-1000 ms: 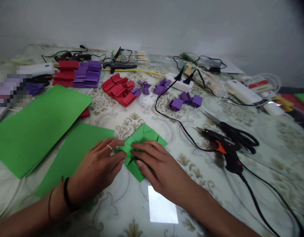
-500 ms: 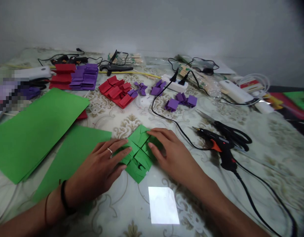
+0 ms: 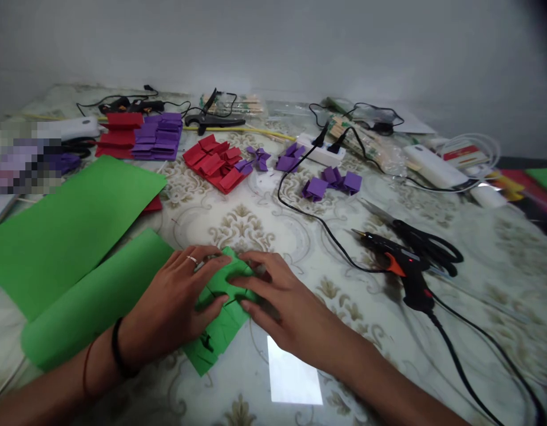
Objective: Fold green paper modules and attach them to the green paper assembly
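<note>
Between both hands, at the near middle of the table, is a folded green paper point(image 3: 224, 331) with crossing creases. Small torn-looking dark gaps show near its lower corner. My left hand point(image 3: 180, 290) grips its left side, with index finger and thumb lying on top. From the right, my right hand point(image 3: 282, 302) grips the far right edge, its fingers bent over the paper and partly hiding it. A loose green sheet point(image 3: 100, 290) curls up beside my left wrist. Larger flat green sheets point(image 3: 78, 225) lie beyond it.
To the right rest a black hot glue gun point(image 3: 398, 254) with its cord and black-handled scissors point(image 3: 428, 242). Farther back are folded red paper pieces point(image 3: 215, 163), purple pieces point(image 3: 314, 189) and a white power strip point(image 3: 322, 151). A black clamp point(image 3: 215, 122) lies behind.
The folded green paper has shifted left and closer to me and turned, with both hands on it. The loose green sheet by my left arm has curled up.
</note>
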`<state>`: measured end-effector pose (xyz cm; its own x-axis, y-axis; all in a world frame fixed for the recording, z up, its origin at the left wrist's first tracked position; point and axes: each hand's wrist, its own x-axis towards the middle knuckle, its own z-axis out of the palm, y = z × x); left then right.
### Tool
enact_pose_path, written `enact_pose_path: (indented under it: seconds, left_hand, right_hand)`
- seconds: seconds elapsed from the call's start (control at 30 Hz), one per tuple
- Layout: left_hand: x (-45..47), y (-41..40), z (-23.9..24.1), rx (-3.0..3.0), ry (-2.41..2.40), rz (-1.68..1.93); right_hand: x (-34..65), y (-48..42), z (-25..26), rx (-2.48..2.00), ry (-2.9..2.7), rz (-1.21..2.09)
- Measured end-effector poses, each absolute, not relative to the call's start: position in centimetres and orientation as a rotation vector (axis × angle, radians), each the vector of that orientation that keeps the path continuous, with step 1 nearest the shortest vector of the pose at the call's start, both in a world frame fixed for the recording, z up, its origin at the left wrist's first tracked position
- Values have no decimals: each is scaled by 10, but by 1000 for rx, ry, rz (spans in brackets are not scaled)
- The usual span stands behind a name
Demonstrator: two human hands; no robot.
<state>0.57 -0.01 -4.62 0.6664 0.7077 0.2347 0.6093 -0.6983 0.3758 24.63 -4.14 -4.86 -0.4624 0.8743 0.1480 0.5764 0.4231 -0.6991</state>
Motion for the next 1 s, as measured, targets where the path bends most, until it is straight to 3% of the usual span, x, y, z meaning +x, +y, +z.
enact_pose_path:
  seconds: [1.0]
  left_hand:
    - [1,13,-36,2358,1241,797]
  right_hand:
    - [248,-44,-35,-1127,-2066,533]
